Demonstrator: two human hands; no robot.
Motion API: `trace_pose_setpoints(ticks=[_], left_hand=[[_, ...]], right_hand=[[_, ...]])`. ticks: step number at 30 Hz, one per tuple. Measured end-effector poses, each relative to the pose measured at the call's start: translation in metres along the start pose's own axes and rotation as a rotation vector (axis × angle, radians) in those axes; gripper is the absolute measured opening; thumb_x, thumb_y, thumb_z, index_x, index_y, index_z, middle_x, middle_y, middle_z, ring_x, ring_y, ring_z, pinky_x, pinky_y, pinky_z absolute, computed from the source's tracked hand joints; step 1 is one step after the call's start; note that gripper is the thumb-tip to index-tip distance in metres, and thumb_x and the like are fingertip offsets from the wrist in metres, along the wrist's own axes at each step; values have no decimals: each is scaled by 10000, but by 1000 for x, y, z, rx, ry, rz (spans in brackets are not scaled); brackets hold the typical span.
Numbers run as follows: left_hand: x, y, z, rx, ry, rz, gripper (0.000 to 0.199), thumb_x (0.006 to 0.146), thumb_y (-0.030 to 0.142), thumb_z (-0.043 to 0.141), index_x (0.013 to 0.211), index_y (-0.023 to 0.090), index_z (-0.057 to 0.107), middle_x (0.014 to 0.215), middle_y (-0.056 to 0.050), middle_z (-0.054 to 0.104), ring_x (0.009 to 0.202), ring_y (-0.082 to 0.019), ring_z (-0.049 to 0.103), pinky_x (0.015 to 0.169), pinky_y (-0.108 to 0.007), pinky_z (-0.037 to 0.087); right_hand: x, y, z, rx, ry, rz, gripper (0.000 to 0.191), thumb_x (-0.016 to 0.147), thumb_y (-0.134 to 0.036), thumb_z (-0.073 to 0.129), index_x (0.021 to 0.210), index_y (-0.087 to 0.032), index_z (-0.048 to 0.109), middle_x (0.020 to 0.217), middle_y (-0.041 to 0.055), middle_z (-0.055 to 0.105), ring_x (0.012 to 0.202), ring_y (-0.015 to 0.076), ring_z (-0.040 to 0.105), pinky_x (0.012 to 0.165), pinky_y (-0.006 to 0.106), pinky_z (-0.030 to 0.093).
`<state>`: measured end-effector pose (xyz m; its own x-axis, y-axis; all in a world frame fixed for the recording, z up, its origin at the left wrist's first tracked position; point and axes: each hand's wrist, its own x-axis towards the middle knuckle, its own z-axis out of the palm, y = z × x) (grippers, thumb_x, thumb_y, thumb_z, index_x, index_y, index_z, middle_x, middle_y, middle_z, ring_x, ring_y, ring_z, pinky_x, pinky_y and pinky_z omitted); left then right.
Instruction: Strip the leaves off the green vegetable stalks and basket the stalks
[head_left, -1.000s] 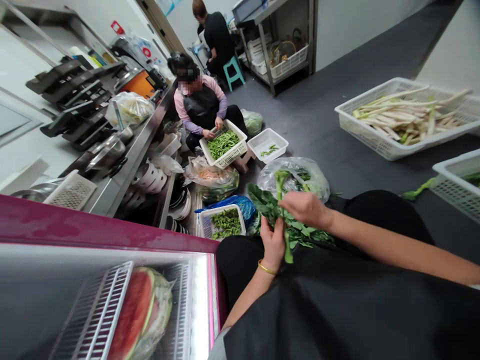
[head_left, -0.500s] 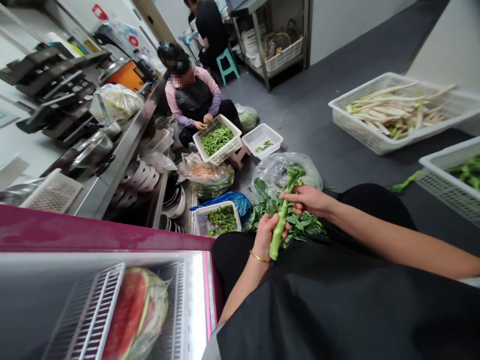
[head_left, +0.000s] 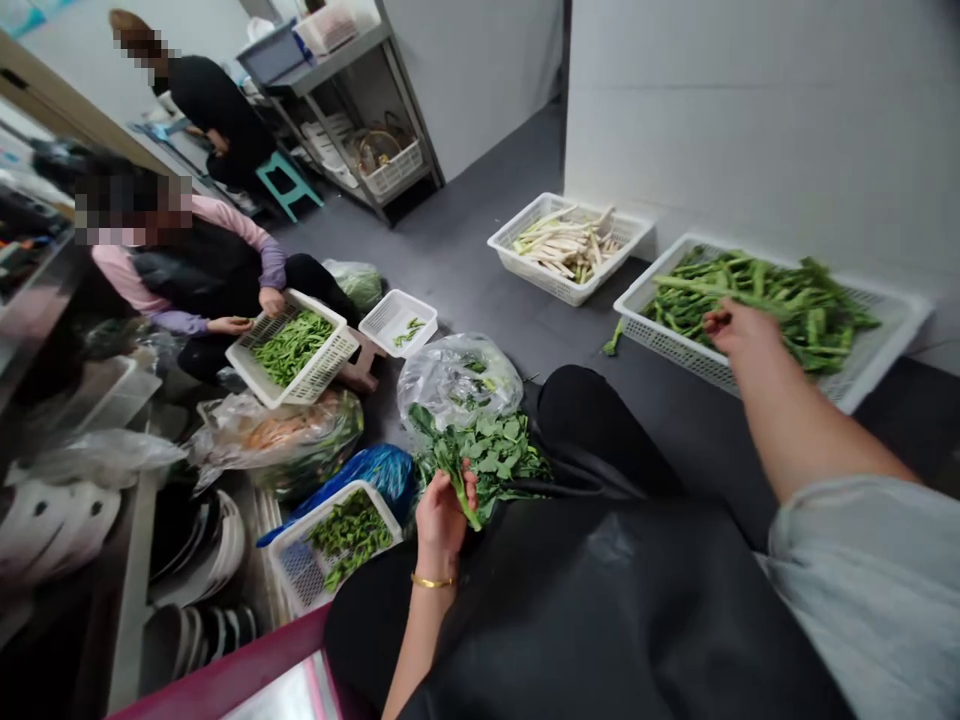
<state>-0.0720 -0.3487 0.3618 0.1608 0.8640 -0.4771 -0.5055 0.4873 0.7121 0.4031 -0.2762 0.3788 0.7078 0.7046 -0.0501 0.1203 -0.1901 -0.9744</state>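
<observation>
My left hand (head_left: 442,510) is closed around a leafy green stalk (head_left: 466,503) that looks like Chinese broccoli, its cut end pointing down towards my lap. Beneath and behind it lies a heap of broad green leaves (head_left: 510,450). Stretched out to the right, my right hand (head_left: 739,325) is over a white basket (head_left: 671,352) filled with trimmed green stems (head_left: 817,300). Its fingers are curled against a long pale-green stalk (head_left: 682,285), which runs past them on both sides; the exact grip is partly hidden.
Beyond stands a basket of whitish stalks (head_left: 570,245). A clear plastic bag (head_left: 457,375) lies past the leaf heap. Left are a basket of dark greens (head_left: 352,535), a blue bag (head_left: 382,475) and shelved dishes (head_left: 206,550). A co-worker (head_left: 217,260) sits with a basket of green pods (head_left: 296,345).
My view has swung right. My right hand has left my lap for the stem basket. The thick stalk has gone from my left hand, which now grips a leafy one.
</observation>
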Motion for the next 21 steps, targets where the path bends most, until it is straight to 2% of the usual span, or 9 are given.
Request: trace_pose_setpoints(ticks=[2, 4, 7, 9, 12, 15, 18, 19, 21], left_hand=[[-2, 3, 6, -10, -1, 15, 265, 723, 264, 661, 941, 113, 654, 732, -54, 658, 586, -130, 582, 507, -226, 441], [-4, 6, 9, -17, 5, 33, 317, 744, 296, 683, 1020, 147, 637, 737, -44, 659, 593, -133, 587, 530, -236, 459], [-7, 11, 9, -45, 4, 30, 363, 773, 359, 685, 1082, 181, 617, 642, -3, 606, 475, -97, 496, 447, -207, 380], [-14, 12, 7, -84, 17, 10, 337, 790, 355, 666, 1059, 156, 629, 593, 8, 565, 428, -72, 419, 412, -192, 308], [-24, 10, 1, -161, 43, 22, 297, 789, 283, 621, 1004, 80, 646, 622, -24, 579, 468, -79, 444, 441, -204, 321], [-27, 10, -10, -205, 26, 106, 298, 759, 218, 612, 1008, 57, 646, 679, -44, 601, 524, -84, 491, 491, -208, 360], [-30, 12, -22, -179, 9, 191, 344, 761, 259, 636, 1059, 85, 631, 715, -47, 621, 540, -95, 518, 493, -217, 377], [-31, 12, -24, -163, -3, 206, 351, 761, 280, 647, 1056, 91, 628, 710, -47, 623, 527, -96, 516, 479, -217, 373], [-34, 11, -27, -137, -49, 211, 341, 755, 318, 666, 1010, 96, 622, 684, -42, 620, 479, -87, 490, 436, -209, 346]], right_hand=[[-10, 12, 20, 56, -102, 96, 354, 915, -356, 493, 613, -222, 366, 438, -62, 342, 415, 70, 367, 452, 249, 314], [-29, 16, 59, 128, -250, 177, 249, 880, -309, 545, 678, -176, 490, 472, -45, 410, 448, 83, 452, 462, 223, 364], [-68, -3, 122, 200, -504, 227, 85, 797, -215, 610, 816, -132, 616, 559, 0, 537, 540, 111, 569, 492, 208, 442], [-102, -24, 152, 233, -764, 190, 179, 759, -213, 633, 920, -137, 651, 641, 30, 614, 606, 137, 619, 507, 214, 475], [-155, -39, 174, 147, -1159, -10, 292, 767, -292, 629, 1030, -167, 641, 674, 33, 658, 606, 156, 629, 501, 227, 480], [-192, -20, 187, -135, -1429, -160, 239, 787, -347, 583, 934, -170, 647, 625, 31, 655, 520, 142, 584, 485, 235, 454], [-214, 3, 203, -452, -1751, -283, 349, 654, -370, 710, 931, -158, 684, 656, 45, 667, 555, 166, 595, 516, 257, 449], [-219, 4, 210, -485, -1781, -321, 451, 603, -379, 751, 989, -155, 688, 709, 54, 680, 607, 181, 612, 549, 266, 457], [-230, -4, 225, -376, -1702, -329, 572, 606, -449, 750, 1087, -151, 668, 824, 68, 689, 709, 191, 623, 622, 279, 466]])
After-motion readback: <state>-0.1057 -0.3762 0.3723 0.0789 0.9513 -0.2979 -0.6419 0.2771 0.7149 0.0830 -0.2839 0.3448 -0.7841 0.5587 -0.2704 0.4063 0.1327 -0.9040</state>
